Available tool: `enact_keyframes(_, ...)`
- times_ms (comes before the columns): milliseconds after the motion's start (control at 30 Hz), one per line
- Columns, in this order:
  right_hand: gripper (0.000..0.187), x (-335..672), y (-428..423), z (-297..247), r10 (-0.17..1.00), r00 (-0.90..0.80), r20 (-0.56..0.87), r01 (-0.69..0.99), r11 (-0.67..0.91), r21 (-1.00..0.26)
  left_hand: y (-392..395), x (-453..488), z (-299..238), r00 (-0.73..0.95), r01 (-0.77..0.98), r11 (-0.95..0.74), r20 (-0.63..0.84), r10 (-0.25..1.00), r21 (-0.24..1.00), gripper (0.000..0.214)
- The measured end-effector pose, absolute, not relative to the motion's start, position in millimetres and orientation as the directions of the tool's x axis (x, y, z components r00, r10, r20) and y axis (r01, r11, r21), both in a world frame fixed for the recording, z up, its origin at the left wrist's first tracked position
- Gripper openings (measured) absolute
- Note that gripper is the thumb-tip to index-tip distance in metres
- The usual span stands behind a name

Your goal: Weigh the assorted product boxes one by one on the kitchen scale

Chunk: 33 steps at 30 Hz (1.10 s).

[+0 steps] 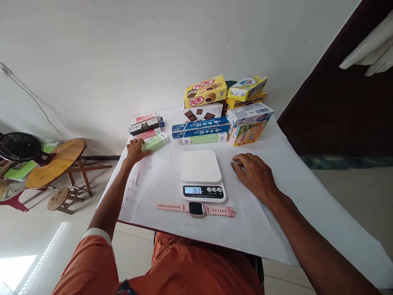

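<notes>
My left hand (136,150) reaches to the left side of the table, its fingers and thumb around the near end of a light green box (155,141). Just behind that box lie a pink and white box (152,134) and a black and white box (144,126). At the centre is a white kitchen scale (201,166) with a bare platform; its lit display reads about 363, with a mark before the digits. A pink-strapped smartwatch (195,209) lies flat in front of the scale. To the scale's right, my right hand (254,174) rests on the table, holding nothing, thumb apart from loosely bent fingers.
Blue toothpaste boxes (201,128) lie behind the scale. Behind them a yellow puff-snack box (205,91) sits on a chocolate-patterned box (204,113). More cartons (250,114) are stacked at the back right. At far left, a black pan (21,146) stands near a wooden stool (58,198).
</notes>
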State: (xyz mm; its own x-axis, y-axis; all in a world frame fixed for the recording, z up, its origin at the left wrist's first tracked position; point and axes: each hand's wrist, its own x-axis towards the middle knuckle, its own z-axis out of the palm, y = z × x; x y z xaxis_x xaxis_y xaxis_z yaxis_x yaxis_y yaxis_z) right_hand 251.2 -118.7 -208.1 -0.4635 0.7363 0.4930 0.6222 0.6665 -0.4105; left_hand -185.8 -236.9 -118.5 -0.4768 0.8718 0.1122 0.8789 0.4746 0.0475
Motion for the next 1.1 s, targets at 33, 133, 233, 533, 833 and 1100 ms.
enact_keyframes(33, 0.014, 251.0, -118.7, -207.5, 0.739, -0.462, 0.49, 0.624, 0.663, -0.413, -235.2, -184.7, -117.1, -0.489, 0.872, 0.483, 0.093, 0.867, 0.084, 0.053)
enact_keyframes(133, 0.012, 250.4, -119.7, -205.1, 0.75, -0.452, 0.483, 0.634, 0.651, -0.418, -234.2, -180.8, -117.0, -0.497, 0.861, 0.481, 0.071, 0.865, 0.166, 0.05)
enact_keyframes(233, 0.011, 249.5, -121.3, -202.2, 0.765, -0.447, 0.463, 0.646, 0.634, -0.424, -248.2, -178.5, -119.7, -0.547, 0.823, 0.509, 0.112, 0.829, 0.253, 0.045)
enact_keyframes(533, 0.009, 246.6, -120.8, -201.4, 0.786, -0.436, 0.438, 0.669, 0.609, -0.427, -303.7, -127.5, -93.9, -0.409, 0.844, 0.28, 0.21, 0.888, 0.457, 0.05)
enact_keyframes(833, 0.016, 249.4, -123.4, -196.1, 0.78, -0.46, 0.425, 0.659, 0.621, -0.425, -259.8, -28.3, -98.0, 0.056, 0.948, -0.1, 0.152, 0.987, 0.303, 0.049)
enact_keyframes(1100, 0.012, 249.3, -122.9, -195.9, 0.793, -0.461, 0.399, 0.671, 0.606, -0.428, -260.4, -35.5, -74.5, 0.057, 0.93, -0.12, 0.186, 0.981, 0.348, 0.078)
